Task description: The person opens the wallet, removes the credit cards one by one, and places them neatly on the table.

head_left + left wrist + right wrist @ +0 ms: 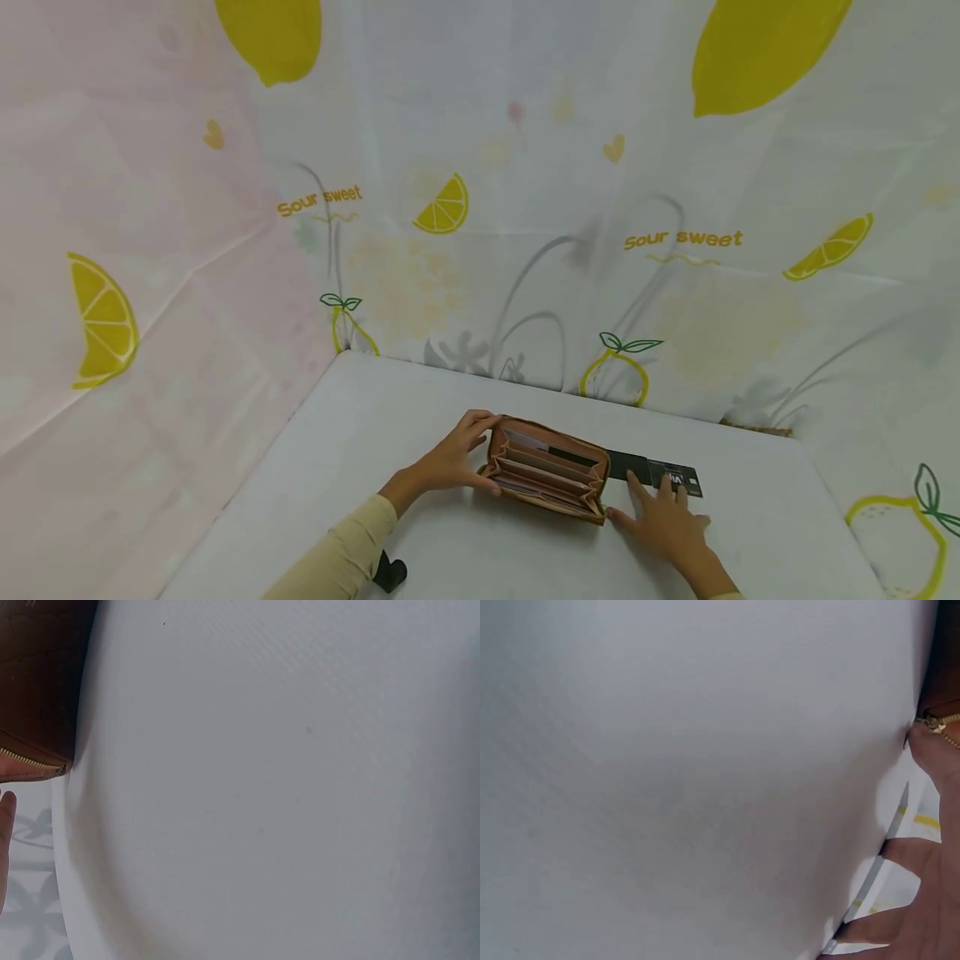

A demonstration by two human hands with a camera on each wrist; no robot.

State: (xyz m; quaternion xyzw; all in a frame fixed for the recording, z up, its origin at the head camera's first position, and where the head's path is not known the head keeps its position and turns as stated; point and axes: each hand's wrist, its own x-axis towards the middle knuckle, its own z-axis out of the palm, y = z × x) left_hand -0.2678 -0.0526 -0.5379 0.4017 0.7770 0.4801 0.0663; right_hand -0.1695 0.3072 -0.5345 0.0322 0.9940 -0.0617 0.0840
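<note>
White table: left hand gripped wallet, right hand splayed on cards at right — uneven pressure could have skewed them.

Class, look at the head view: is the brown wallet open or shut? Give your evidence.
Open: the wallet's zipped edges stand apart, and its pleated inner compartments show between them.

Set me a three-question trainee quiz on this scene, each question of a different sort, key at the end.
1. True or false: the wallet is zipped shut.
2. The left hand grips: A) a pen, B) the wallet, C) a phone.
3. Which hand's fingers reach over the black cards beside the wallet?

Key: 1. False, it is open. 2. B. 3. The right hand.
</note>
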